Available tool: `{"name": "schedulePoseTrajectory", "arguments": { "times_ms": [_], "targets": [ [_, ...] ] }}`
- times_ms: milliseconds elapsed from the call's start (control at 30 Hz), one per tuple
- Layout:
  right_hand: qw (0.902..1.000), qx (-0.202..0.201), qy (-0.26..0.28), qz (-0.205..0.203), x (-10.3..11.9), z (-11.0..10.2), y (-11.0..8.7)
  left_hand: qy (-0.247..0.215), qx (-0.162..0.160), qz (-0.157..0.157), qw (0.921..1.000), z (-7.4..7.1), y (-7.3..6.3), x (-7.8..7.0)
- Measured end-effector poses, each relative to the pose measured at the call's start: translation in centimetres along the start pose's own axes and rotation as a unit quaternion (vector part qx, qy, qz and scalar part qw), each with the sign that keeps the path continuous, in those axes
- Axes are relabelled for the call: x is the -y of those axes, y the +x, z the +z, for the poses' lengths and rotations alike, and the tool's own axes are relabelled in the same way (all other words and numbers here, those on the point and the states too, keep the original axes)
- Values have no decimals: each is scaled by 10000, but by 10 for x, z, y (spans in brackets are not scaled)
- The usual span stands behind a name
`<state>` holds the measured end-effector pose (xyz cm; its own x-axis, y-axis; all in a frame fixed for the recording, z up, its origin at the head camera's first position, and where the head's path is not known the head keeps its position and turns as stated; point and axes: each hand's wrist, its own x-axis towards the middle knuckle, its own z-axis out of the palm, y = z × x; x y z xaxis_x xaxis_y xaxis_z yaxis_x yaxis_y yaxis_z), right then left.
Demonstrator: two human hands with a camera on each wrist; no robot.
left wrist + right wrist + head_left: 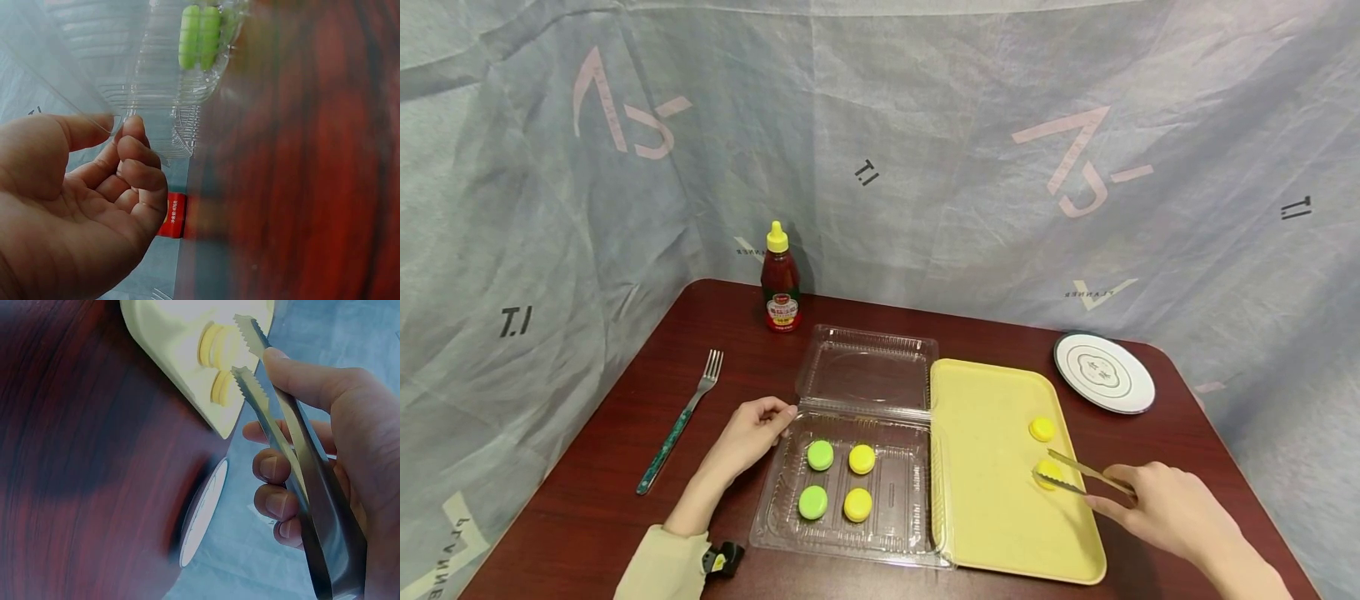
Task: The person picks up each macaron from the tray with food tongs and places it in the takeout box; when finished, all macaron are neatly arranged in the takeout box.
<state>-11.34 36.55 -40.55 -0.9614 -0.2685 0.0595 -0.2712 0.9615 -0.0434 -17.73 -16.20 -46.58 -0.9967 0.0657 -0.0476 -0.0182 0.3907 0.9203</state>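
My left hand (pixel 752 433) pinches the left edge of a clear plastic clamshell box (pixel 891 537) between thumb and fingers, as the left wrist view shows. Two green macarons (pixel 812 502) and two yellow macarons (pixel 858 505) lie in its base. In my right hand (pixel 1172 508) are metal tongs (pixel 300 456) with serrated tips spread apart. Those tips hang over the yellow tray (pixel 1000 533), on either side of the nearer yellow macaron (pixel 1051 472) in the head view; whether they touch it I cannot tell. A second yellow macaron (pixel 1042 429) lies just behind.
The box's lid (pixel 872 371) lies folded back behind its base. A sauce bottle (pixel 780 287) stands at the back left, and a fork (pixel 679 425) lies on the left. On the right, past the tray, is a white plate (pixel 1105 372). A grey cloth (pixel 880 150) hangs behind the table.
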Motion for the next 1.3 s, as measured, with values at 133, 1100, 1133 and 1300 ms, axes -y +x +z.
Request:
{"name": "schedulePoseTrajectory", "arguments": {
  "times_ms": [133,1100,1133,1300],
  "targets": [
    [9999,132,5,48,-2,1,-2,-16,-2,3,10000,0,0,0],
    [9997,233,-24,-107,-7,1,-1,-83,33,-15,10000,0,-1,-2],
    [9997,225,-25,-106,-7,1,-1,-88,30,-10,10000,0,-1,-2],
    [9996,250,-41,-140,-7,1,-1,-82,26,15,10000,0,-1,-1]
  ]
}}
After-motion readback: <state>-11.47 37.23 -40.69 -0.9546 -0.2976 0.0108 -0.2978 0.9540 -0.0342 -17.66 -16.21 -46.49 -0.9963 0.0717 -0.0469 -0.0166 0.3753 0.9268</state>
